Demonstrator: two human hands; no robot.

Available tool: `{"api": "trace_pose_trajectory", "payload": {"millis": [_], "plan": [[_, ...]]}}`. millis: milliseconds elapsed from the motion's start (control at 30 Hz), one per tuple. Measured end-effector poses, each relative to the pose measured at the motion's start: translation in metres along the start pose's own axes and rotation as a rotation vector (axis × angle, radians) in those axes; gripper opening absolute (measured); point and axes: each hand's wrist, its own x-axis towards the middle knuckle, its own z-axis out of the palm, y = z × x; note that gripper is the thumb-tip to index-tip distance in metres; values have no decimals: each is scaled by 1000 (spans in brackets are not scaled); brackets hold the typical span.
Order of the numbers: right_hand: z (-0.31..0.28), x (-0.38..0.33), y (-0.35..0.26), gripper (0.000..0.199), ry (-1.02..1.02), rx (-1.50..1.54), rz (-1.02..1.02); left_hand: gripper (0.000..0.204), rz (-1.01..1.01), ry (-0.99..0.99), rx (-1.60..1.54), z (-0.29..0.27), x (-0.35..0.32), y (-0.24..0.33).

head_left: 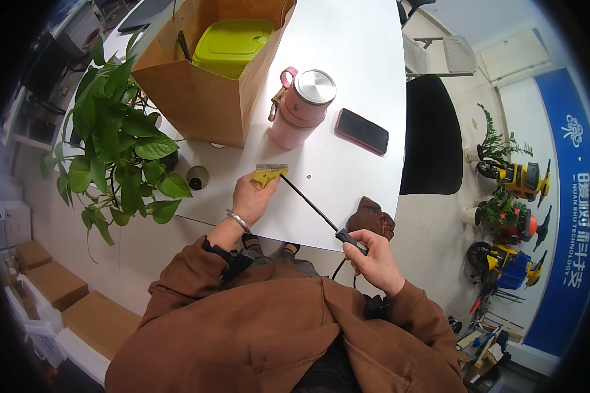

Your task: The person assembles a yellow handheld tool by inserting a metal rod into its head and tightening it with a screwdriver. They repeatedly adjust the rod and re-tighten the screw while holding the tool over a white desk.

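Note:
My left hand (250,200) is closed around a small yellow piece (266,175) with a flat metallic strip along its far edge; its exact kind I cannot make out. My right hand (376,261) grips the black handle of a long-shafted screwdriver (316,208). The shaft slants up to the left, and its tip meets the right side of the yellow piece. Whether a screw sits under the tip is too small to see. Both hands are over the near edge of the white table (354,177). A tiny round part (309,176) lies right of the yellow piece.
Beyond my hands stand a pink tumbler (299,111) and a paper bag (196,98) holding a green-lidded box (233,42). A phone (362,131) and a brown crumpled item (372,219) lie to the right. A leafy plant (121,137) spreads at left; a black chair (432,137) is at right.

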Motion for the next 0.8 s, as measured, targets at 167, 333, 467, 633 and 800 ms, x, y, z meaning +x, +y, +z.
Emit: {"api": "trace_pose_trajectory", "payload": {"millis": [167,333,467,633,800], "plan": [[3,-4,-2,21,12,-92,-67,23,-4,43,54,2,-1,-2],[-2,-4,-6,22,-113,164,93,23,52,112,161,4,-3,0],[-10,0,-9,27,-256,523,325,23,34,117,179,2,-4,0],[-6,-3,-7,22,-165,341,180,23,87,144,145,3,-4,-7],[8,-6,0,23,116,-160,-178,23,102,146,134,3,-1,-12]]}}
